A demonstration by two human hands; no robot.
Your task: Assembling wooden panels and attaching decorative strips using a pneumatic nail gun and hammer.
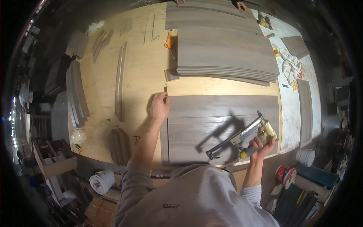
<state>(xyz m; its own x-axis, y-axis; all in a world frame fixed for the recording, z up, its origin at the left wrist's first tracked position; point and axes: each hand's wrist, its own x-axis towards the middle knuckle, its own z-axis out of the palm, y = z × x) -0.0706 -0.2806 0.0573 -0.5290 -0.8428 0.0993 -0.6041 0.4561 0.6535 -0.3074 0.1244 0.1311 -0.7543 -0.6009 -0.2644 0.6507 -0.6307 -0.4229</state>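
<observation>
At far left, on a pale worktop (140, 68), we saw stacked grey-brown boards (77, 94). Next came shorter boards (120, 145) near the front edge, and beyond them one long strip (121, 72).

Right of these, the left grip (160, 108), a bare hand with bent fingers, was at the upper left corner of a grey-brown panel (189, 136). We could not tell whether it pinched anything. The panel lay flat in front of the person. Seams near its left and upper edges suggested to us that its pieces were already set together; whether they were fastened, we could not make out.

Farther back were an orange tool (169, 39) and a thick stack of panels (227, 53), with another person's hand (240, 5) at its far side. We could not judge whether those panels were finished.

Over the front panel's right half, the right grip (261, 145) was wrapped around a nail gun (237, 139). Its shadow fell apart from it, so we judged it was held clear of the wood.

At far right lay a white cloth (290, 68) and a narrow board (304, 109).
</observation>
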